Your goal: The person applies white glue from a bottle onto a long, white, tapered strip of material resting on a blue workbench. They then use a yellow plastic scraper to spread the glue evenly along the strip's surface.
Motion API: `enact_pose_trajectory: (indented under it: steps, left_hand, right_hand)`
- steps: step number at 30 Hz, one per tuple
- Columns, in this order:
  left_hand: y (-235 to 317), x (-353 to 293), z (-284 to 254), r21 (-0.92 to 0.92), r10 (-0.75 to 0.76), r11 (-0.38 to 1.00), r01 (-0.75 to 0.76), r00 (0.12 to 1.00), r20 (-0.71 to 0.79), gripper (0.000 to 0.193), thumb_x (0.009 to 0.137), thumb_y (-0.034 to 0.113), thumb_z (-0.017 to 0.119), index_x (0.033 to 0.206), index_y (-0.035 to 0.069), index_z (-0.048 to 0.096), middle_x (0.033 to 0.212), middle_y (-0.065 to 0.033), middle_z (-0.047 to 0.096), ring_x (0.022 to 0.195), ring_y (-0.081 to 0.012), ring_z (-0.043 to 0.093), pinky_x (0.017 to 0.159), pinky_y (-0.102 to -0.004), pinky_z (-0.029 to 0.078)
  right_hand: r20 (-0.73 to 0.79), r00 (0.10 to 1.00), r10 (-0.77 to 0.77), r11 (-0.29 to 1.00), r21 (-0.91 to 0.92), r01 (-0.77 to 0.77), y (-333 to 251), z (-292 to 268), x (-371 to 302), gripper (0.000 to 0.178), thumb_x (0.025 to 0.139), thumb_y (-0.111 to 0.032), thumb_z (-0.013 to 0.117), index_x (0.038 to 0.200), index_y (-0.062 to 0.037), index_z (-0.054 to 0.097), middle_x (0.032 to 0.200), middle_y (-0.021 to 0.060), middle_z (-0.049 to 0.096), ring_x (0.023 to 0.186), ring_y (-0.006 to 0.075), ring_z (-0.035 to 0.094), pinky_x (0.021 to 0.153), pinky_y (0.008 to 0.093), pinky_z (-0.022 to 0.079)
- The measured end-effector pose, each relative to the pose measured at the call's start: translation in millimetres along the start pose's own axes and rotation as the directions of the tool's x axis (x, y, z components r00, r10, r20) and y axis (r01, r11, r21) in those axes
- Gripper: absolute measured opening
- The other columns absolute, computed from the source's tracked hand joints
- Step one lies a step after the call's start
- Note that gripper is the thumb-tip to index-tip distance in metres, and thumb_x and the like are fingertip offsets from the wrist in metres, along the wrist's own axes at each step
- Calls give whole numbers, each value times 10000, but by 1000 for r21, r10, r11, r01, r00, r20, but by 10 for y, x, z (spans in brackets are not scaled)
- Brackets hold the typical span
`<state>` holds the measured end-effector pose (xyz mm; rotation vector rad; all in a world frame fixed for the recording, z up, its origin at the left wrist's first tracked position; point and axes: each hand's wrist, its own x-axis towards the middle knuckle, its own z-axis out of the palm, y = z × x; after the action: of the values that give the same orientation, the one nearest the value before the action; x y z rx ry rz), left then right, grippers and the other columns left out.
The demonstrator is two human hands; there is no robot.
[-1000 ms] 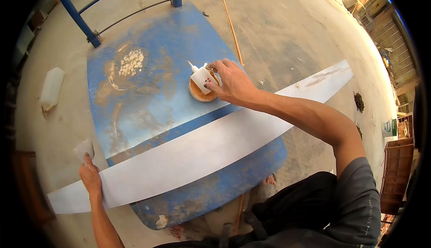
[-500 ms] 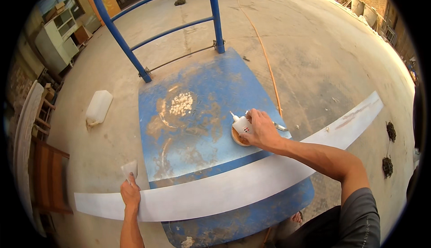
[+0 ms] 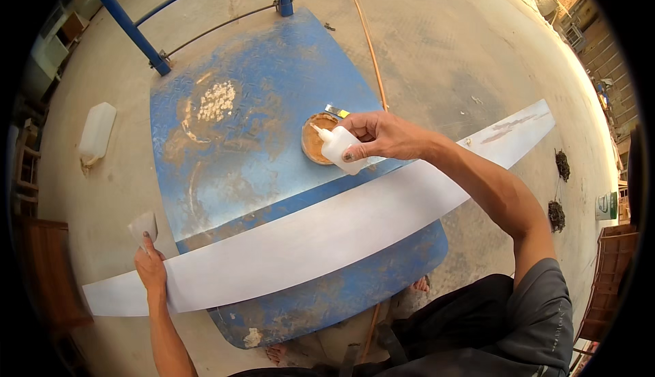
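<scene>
My left hand point(image 3: 151, 268) is closed around a pale, flat putty scraper point(image 3: 142, 228), its blade pointing away from me beyond the board's edge. In my right hand point(image 3: 379, 135) is a white squeeze bottle point(image 3: 343, 150), tilted so its narrow nozzle points far-left over a round tub point(image 3: 305, 146) of brown paste. My fingers hide part of the bottle. A knife-like tool point(image 3: 336, 111) with a yellow part lies just behind the tub, partly covered by the hand. Nearer to me, a long, curved white board point(image 3: 293, 261) stretches across the blue platform point(image 3: 273, 70).
The platform belongs to a trolley with a blue tubular handle point(image 3: 123, 19) at its far end. Crumbly pale residue point(image 3: 217, 100) sticks to it. On the floor are a white plastic jug point(image 3: 97, 130), an orange hose point(image 3: 368, 36) and dark clumps point(image 3: 556, 215). A bucket point(image 3: 606, 206) stands at right.
The view has shifted, so the trolley sits higher and further left. My right hand has turned the bottle, and more of the tub shows. My left hand keeps the scraper.
</scene>
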<state>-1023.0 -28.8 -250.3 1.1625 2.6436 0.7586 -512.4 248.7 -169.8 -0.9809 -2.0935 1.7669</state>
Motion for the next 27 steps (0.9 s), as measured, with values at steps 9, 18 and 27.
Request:
enact_pose_trajectory:
  steps: [9, 18, 27]
  left_hand:
    - [-9, 6, 1, 32, -38, 999, 39, 999, -24, 817, 1071, 620, 396, 552, -4, 492, 514, -99, 504, 525, -252, 522, 600, -420, 438]
    - [-102, 15, -12, 13, 14, 1000, -13, 998, -54, 821, 1071, 620, 397, 549, -8, 490, 512, -99, 494, 530, -256, 509, 610, -427, 426]
    - [-150, 49, -24, 14, -9, 1000, 9, 999, -33, 820, 1067, 614, 412, 546, -14, 483, 513, -101, 491, 529, -257, 493, 617, -426, 420]
  right_hand:
    - [228, 957, 181, 983, -72, -168, -19, -28, -513, 415, 865, -281, 850, 1215, -89, 738, 973, 34, 756, 893, 139, 675, 817, 301, 523]
    - [261, 946, 192, 933, -349, -93, -56, -66, -490, 384, 869, -325, 820, 1171, -100, 745, 813, 39, 717, 762, 149, 647, 717, 317, 493]
    - [272, 937, 221, 908, -407, -96, -64, -48, -425, 378, 865, -317, 823, 1141, -79, 723, 801, 46, 716, 724, 170, 640, 664, 337, 461]
